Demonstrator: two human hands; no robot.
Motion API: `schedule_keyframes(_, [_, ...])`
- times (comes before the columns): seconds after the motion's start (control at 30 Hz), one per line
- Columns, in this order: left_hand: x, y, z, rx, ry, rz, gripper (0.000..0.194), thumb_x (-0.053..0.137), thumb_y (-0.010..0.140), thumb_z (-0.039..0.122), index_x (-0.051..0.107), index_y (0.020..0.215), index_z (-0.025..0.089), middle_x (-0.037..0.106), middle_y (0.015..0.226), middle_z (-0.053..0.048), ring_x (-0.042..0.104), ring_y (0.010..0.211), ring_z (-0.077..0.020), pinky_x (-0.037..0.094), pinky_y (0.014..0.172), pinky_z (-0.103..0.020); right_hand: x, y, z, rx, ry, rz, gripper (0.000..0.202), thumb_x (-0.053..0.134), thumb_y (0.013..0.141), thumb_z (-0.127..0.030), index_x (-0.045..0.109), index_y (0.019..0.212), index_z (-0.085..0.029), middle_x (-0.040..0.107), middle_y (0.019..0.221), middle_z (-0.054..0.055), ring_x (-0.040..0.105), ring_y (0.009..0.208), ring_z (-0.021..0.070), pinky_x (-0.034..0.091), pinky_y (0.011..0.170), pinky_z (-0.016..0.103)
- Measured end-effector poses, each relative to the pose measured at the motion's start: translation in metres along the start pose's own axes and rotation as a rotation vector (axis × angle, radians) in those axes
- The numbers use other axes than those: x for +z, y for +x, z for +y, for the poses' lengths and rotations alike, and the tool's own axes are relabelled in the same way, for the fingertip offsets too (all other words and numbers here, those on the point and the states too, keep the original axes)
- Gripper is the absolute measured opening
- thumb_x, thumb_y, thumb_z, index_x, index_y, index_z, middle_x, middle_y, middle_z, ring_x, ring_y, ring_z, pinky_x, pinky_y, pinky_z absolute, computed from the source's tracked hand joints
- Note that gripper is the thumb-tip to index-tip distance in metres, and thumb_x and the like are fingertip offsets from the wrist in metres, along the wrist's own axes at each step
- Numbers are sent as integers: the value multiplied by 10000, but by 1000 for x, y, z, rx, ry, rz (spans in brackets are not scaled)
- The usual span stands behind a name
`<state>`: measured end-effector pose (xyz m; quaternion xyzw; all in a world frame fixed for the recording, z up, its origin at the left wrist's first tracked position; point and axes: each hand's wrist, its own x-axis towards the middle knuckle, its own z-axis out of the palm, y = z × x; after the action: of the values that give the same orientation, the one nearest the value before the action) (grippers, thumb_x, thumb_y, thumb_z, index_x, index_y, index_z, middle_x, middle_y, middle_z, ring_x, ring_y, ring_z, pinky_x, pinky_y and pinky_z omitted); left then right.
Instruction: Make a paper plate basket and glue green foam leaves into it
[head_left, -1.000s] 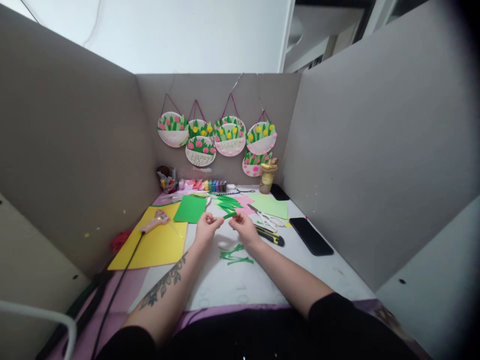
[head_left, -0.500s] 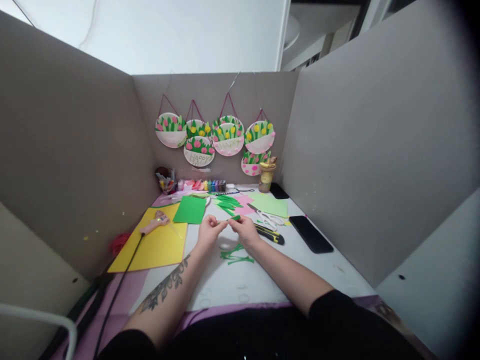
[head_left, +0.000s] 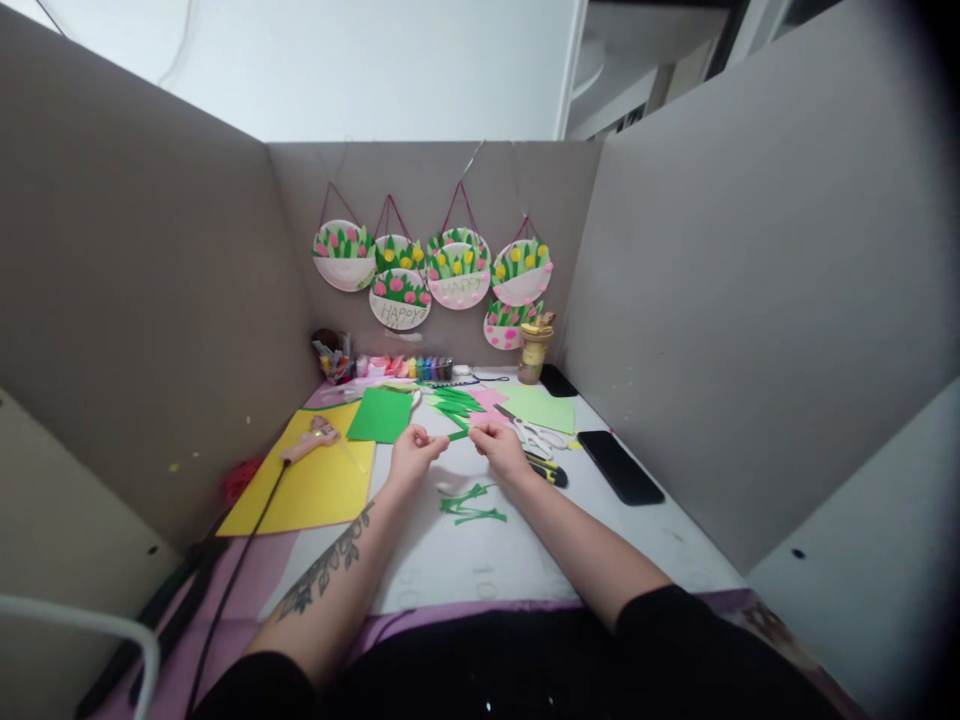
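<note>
A narrow green paper strip [head_left: 458,435] stretches between my two hands above the white table. My left hand [head_left: 417,455] pinches its left end, and my right hand [head_left: 496,449] pinches the other end. Thin green paper scraps [head_left: 472,506] lie on the table just below the hands. Beyond them is a pile of green paper leaves [head_left: 456,403]. Right of my right hand, white-handled scissors [head_left: 541,438] lie partly spread, and a black and yellow utility knife [head_left: 551,470] is partly hidden behind that hand.
At left, a pink glue gun [head_left: 311,440] with a cord rests on yellow paper [head_left: 330,500], beside a green sheet [head_left: 380,415]. A black phone [head_left: 620,468] lies at right. Paper-plate flower baskets [head_left: 459,275] hang on the back panel [head_left: 292,200]. A brown cup [head_left: 533,352] stands behind.
My hands have moved slightly apart, so more of the green strip shows between them. The camera view has shifted a little.
</note>
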<state>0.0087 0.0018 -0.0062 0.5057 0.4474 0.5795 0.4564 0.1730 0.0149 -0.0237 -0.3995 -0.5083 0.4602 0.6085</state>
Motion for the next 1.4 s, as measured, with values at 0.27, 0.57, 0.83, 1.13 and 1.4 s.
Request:
schedule_keyframes(0.27, [-7, 6, -4, -6, 60, 19, 403, 773, 536, 312, 411, 677, 203, 556, 515, 53, 561, 494, -121, 380, 496, -211, 2, 1, 1, 8, -4, 12, 274, 699, 634, -362, 515, 537, -184, 441, 436, -69, 341, 443, 82, 256, 486, 239])
schedule_keyframes(0.57, [-23, 17, -1, -25, 28, 132, 439, 790, 486, 361, 413, 643, 200, 568, 533, 33, 578, 536, -134, 409, 529, -226, -10, 12, 3, 25, 85, 148, 283, 714, 590, -363, 511, 521, -177, 418, 424, -72, 323, 430, 71, 223, 457, 227])
schedule_keyframes(0.83, [-9, 12, -16, -100, 13, -74, 493, 793, 502, 402, 657, 885, 123, 622, 679, -20, 533, 587, -119, 390, 558, -240, 5, 5, 0, 109, 265, 125, 286, 727, 560, -361, 505, 571, -181, 428, 445, -75, 335, 423, 62, 229, 439, 216])
schedule_keyframes(1.13, [-1, 8, -18, -11, 99, -25, 379, 713, 611, 489, 560, 553, 148, 443, 494, 46, 374, 498, -83, 276, 508, -231, 19, -10, 6, 122, -8, -54, 229, 670, 604, -346, 538, 672, -172, 507, 551, -58, 394, 470, 75, 301, 485, 221])
schedule_keyframes(1.4, [-4, 4, -11, -27, 201, -138, 363, 737, 584, 450, 553, 513, 145, 431, 487, 42, 351, 499, -83, 239, 498, -232, 18, -13, 5, -60, -368, -141, 154, 568, 678, -313, 527, 628, -172, 493, 571, -48, 433, 574, 108, 332, 582, 236])
